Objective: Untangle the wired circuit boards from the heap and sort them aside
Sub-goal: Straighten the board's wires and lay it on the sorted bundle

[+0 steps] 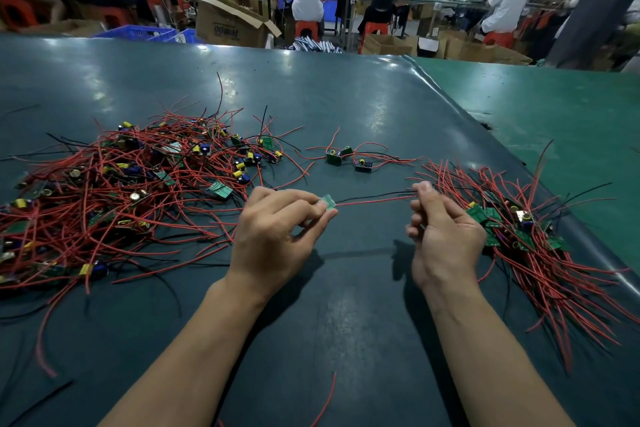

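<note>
A tangled heap of green circuit boards with red and black wires [114, 184] covers the left of the dark mat. A sorted bundle of boards [512, 229] lies at the right, wires fanned out. My left hand [277, 236] pinches a small green board [328, 202] above the mat. Its red and black wires [374, 198] stretch rightward to my right hand [446, 232], which pinches them between thumb and fingers. Three loose boards [348, 158] lie beyond my hands, between the two piles.
The dark mat [346, 288] ends at a raised edge on the right, with a green table surface [554, 107] beyond. A loose red wire [327, 399] lies near me. Seated workers, cardboard boxes [228, 24] and blue crates stand behind the table.
</note>
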A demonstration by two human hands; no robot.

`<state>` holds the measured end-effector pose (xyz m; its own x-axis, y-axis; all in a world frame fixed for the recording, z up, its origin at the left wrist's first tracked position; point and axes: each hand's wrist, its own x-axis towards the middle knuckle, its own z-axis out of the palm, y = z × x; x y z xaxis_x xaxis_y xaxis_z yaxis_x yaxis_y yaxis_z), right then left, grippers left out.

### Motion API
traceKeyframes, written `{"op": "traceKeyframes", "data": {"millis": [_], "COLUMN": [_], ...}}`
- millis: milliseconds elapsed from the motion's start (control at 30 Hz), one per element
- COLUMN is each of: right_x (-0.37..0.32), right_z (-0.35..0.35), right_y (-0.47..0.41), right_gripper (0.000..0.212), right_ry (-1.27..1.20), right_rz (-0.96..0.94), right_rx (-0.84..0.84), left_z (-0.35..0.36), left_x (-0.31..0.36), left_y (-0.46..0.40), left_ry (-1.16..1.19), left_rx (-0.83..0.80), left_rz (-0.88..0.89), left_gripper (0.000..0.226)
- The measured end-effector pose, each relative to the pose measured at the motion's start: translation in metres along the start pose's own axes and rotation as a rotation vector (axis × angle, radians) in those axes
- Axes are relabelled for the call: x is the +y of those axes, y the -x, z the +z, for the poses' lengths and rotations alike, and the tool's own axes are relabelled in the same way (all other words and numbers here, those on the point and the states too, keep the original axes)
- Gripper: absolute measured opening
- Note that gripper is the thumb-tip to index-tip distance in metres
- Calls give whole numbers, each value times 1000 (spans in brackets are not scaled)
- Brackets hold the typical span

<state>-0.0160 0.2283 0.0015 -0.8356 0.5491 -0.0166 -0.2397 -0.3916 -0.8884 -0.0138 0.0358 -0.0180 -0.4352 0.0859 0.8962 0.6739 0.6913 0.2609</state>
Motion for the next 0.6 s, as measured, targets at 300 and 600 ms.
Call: {"op": "traceKeyframes", "data": {"millis": [300,600], "right_x": [12,14], "right_z": [7,5], "right_y": [25,35], "right_gripper": [31,26], "right_ry": [239,406], "right_rz": [308,127], "right_rx": [-609,-820], "left_z": [-13,-13], "left_x": [-1,-4], "left_y": [-1,-1], "left_ry": [-76,152], "left_rx": [64,-212], "left_rz": [-84,20], "left_gripper": [10,31]}}
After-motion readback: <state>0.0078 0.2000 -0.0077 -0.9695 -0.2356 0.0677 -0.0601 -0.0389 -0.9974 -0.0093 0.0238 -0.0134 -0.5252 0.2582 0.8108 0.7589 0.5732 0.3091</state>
